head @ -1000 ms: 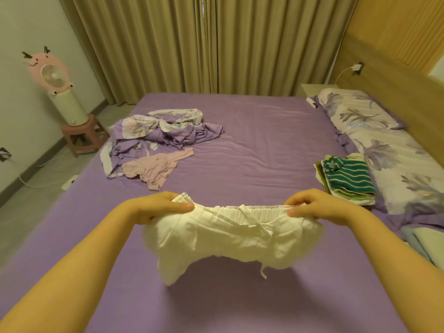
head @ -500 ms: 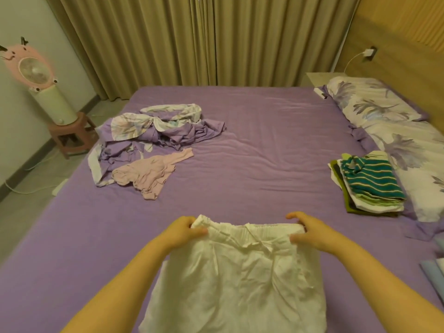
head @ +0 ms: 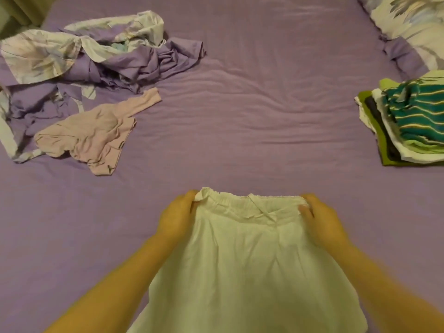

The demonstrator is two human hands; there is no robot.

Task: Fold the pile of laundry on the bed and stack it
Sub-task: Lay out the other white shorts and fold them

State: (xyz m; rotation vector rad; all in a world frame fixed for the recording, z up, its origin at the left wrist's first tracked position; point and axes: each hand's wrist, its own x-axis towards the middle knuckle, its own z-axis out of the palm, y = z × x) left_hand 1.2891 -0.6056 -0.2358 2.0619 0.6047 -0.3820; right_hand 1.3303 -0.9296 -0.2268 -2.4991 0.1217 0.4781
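I'm looking down on the purple-sheeted bed [head: 240, 104], where one crumpled heap of lilac and floral cloth [head: 96, 56] and one pale pink garment [head: 89, 138] wait unfolded by the left edge, while one folded stack topped with teal stripes [head: 413, 123] sits at the right edge, so I'd say we're past halfway. One white elastic-waisted cotton garment [head: 247, 272] lies flat at the near edge, my left hand [head: 179, 218] and right hand [head: 322, 224] each pinching a waistband corner, first fold not yet made.

White shorts [head: 245, 260] on a purple bed [head: 252, 104]. Pale pink garment [head: 91, 138]. Purple, floral-print pile [head: 79, 58]. Teal-striped top [head: 418, 114] over green and white folds. Floral pillow [head: 418, 25].
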